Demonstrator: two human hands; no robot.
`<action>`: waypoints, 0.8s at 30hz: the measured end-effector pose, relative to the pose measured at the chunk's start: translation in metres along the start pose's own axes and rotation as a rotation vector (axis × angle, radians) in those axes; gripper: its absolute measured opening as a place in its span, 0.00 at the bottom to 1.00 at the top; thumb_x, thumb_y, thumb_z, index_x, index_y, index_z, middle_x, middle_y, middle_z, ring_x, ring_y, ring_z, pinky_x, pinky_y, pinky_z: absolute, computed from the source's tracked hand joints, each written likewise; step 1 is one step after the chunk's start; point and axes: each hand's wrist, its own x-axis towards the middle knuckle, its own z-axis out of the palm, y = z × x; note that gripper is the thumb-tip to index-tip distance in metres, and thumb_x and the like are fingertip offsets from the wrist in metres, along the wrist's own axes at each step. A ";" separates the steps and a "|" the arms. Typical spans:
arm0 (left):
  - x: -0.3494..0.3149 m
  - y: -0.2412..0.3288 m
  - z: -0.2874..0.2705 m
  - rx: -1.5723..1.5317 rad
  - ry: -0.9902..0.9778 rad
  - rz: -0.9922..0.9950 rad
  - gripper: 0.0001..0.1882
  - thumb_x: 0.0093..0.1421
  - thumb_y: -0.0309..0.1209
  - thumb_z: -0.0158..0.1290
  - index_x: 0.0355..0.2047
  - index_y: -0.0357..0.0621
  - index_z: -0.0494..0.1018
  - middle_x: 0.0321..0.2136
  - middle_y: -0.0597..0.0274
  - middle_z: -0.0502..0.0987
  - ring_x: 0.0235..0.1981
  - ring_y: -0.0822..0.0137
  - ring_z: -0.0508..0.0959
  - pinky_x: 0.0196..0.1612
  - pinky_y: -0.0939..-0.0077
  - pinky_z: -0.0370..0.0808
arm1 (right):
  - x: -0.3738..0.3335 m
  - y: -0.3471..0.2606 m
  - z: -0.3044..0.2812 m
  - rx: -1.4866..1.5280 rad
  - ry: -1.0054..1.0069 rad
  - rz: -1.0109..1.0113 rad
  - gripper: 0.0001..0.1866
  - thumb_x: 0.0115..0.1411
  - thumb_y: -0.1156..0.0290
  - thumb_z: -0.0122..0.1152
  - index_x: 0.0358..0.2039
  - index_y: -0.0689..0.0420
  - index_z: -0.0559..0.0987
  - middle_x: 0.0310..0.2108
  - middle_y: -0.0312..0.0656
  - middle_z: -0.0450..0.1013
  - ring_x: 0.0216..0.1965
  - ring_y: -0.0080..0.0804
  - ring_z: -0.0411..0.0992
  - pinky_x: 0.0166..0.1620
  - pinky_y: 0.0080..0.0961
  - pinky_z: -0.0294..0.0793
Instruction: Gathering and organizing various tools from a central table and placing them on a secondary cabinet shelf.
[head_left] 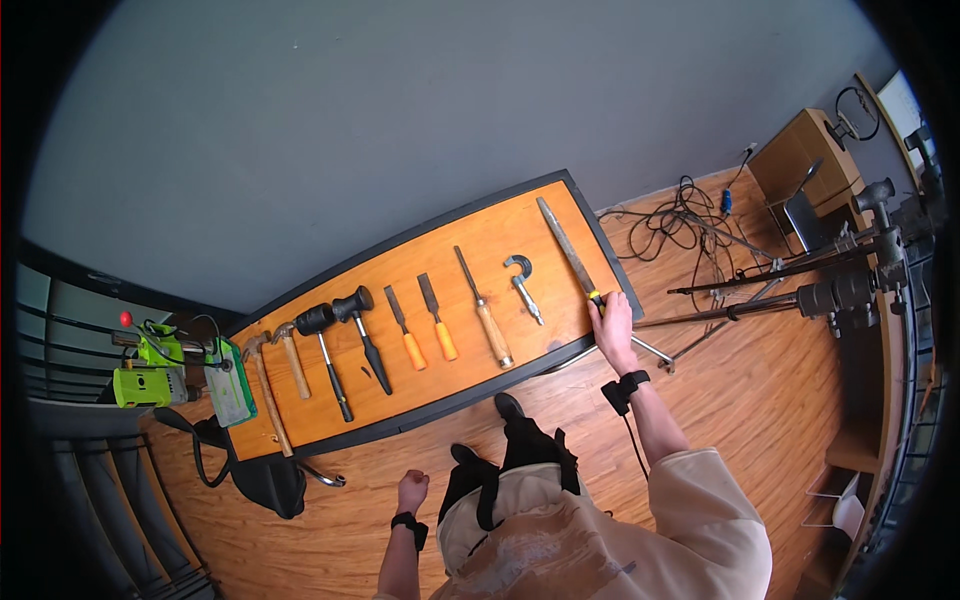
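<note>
My right hand (613, 328) is closed around the yellow-and-black handle of a long flat file (566, 246) at the right end of the wooden table. The file's grey blade points away from me and lies along the tabletop. Left of it is a metal micrometer (524, 291), then a long chisel with a wooden handle (488, 322). Two shorter chisels follow, one with an orange handle (413, 350) and another (445, 340) beside it. My left hand (412, 490) hangs beside my body, away from the table, with fingers curled and nothing visible in it.
Two black-headed mallets (330, 368) (371, 358) and two wooden-handled hammers (297, 366) (268, 400) lie farther left. A green machine (155, 375) stands beyond the table's left end. Tangled cables (685, 215) and metal stands (850, 295) occupy the right side. A grey wall (400, 130) rises behind.
</note>
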 end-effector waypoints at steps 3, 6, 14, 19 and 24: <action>0.000 -0.018 -0.005 -0.019 0.016 -0.050 0.13 0.53 0.33 0.55 0.34 0.35 0.74 0.27 0.49 0.79 0.26 0.60 0.79 0.31 0.70 0.76 | 0.002 0.000 0.006 -0.029 -0.019 0.027 0.14 0.54 0.66 0.62 0.31 0.61 0.69 0.30 0.51 0.66 0.35 0.49 0.66 0.40 0.41 0.64; -0.001 -0.014 -0.008 -0.041 0.018 -0.092 0.07 0.54 0.26 0.55 0.31 0.36 0.71 0.22 0.59 0.75 0.20 0.69 0.75 0.23 0.77 0.72 | 0.002 0.008 0.010 -0.057 -0.036 0.049 0.14 0.55 0.64 0.62 0.32 0.61 0.70 0.31 0.49 0.66 0.38 0.47 0.65 0.43 0.39 0.63; -0.004 0.000 -0.008 -0.054 0.060 -0.070 0.15 0.53 0.35 0.54 0.35 0.34 0.74 0.27 0.48 0.79 0.27 0.57 0.79 0.31 0.68 0.76 | -0.001 0.006 0.018 -0.094 0.002 0.013 0.14 0.55 0.63 0.62 0.31 0.59 0.71 0.31 0.48 0.67 0.38 0.46 0.65 0.43 0.39 0.61; -0.020 0.035 -0.011 0.230 0.109 0.150 0.15 0.53 0.34 0.51 0.37 0.36 0.73 0.27 0.46 0.78 0.32 0.49 0.78 0.37 0.60 0.75 | 0.000 0.005 0.021 -0.103 0.012 -0.024 0.13 0.56 0.63 0.61 0.31 0.59 0.71 0.31 0.48 0.68 0.37 0.47 0.65 0.41 0.41 0.62; -0.025 0.081 -0.018 0.213 0.215 0.193 0.15 0.54 0.32 0.50 0.40 0.37 0.71 0.35 0.46 0.76 0.38 0.49 0.76 0.42 0.61 0.74 | 0.005 0.000 0.011 -0.158 0.013 -0.062 0.15 0.57 0.62 0.60 0.30 0.62 0.71 0.29 0.50 0.68 0.35 0.49 0.66 0.39 0.42 0.64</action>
